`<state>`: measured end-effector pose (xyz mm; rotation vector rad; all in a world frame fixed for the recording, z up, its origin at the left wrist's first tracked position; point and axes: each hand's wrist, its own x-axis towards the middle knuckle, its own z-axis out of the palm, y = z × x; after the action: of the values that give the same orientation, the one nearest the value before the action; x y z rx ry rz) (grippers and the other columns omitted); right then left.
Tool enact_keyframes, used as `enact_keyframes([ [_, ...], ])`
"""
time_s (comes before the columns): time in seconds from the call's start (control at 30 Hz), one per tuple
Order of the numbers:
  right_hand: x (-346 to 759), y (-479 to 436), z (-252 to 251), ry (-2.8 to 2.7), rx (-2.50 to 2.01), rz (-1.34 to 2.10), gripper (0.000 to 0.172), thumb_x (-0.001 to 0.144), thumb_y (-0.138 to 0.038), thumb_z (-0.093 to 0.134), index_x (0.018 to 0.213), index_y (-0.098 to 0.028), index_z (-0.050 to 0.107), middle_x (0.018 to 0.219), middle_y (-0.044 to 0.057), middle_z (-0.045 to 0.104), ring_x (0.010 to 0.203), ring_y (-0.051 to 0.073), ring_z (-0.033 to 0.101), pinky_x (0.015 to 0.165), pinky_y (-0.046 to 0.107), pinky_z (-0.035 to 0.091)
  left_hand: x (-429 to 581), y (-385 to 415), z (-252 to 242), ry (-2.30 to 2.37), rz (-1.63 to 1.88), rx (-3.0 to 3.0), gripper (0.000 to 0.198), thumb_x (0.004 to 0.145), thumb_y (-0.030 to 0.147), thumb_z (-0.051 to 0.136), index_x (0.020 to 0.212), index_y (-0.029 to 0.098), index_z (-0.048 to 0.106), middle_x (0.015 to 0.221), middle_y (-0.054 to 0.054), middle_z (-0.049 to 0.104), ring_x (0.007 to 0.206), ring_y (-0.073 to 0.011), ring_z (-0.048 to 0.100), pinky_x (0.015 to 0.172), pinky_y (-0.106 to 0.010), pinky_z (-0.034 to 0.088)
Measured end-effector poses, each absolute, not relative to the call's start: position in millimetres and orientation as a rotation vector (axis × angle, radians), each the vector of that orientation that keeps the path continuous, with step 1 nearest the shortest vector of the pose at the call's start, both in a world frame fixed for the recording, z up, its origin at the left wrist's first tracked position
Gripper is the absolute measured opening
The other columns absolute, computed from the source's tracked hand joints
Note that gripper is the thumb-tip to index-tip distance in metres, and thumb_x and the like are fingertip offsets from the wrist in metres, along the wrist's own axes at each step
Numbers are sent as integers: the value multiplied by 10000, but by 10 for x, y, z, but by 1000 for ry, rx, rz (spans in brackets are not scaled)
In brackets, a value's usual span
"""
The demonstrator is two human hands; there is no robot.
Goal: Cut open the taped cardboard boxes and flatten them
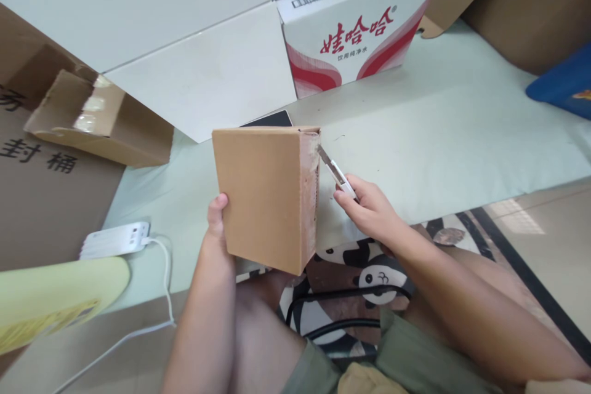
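A brown cardboard box stands tilted at the table's near side. My left hand grips its left side; the thumb shows on the front and the other fingers are hidden behind. Along the box's right side runs a narrow, rough strip that looks torn or scraped. My right hand is closed around a white utility knife. The knife's blade is out, with its tip at the upper part of that strip; whether it touches or cuts in I cannot tell.
Behind the box lies a dark flat device. A white and red carton stands at the back. Opened cardboard is at left, near a white power bank with a cable. A blue object sits at right on the pale tablecloth.
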<state>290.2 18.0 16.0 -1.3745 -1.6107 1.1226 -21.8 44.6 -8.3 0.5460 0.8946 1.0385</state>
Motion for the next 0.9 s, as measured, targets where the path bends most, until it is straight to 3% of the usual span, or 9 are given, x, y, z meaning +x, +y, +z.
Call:
enact_keyframes([
  [0.37, 2881, 178, 132, -1613, -1387, 1129, 265, 897, -439, 459, 735, -235, 410, 652, -31, 454, 613, 136, 437, 611, 294, 347, -123, 433, -23, 878, 999, 541, 623, 677, 575, 843, 1141, 172, 739, 1039, -65, 818, 901, -269, 759, 848, -395, 619],
  [0.5, 2882, 183, 129, -1609, -1383, 1134, 261, 894, -433, 471, 734, -234, 414, 650, -30, 461, 614, 137, 435, 610, 293, 345, -125, 437, -9, 884, 997, 557, 607, 658, 576, 860, 1101, 176, 749, 1009, -61, 820, 871, -253, 770, 763, -342, 628],
  [0.7, 2878, 176, 133, -1611, -1375, 1143, 248, 900, -414, 478, 739, -237, 416, 652, -31, 462, 623, 140, 438, 619, 293, 345, -113, 457, -8, 907, 1031, 562, 479, 698, 523, 805, 1067, 220, 761, 1003, -55, 817, 882, -282, 774, 772, -382, 632],
  [0.9, 2772, 223, 135, -1585, -1320, 1193, 211, 885, -392, 474, 752, -242, 408, 655, -28, 475, 650, 152, 464, 636, 294, 358, -122, 477, -52, 890, 1003, 570, 576, 702, 588, 786, 1126, 200, 737, 1031, -74, 813, 893, -299, 770, 811, -401, 619],
])
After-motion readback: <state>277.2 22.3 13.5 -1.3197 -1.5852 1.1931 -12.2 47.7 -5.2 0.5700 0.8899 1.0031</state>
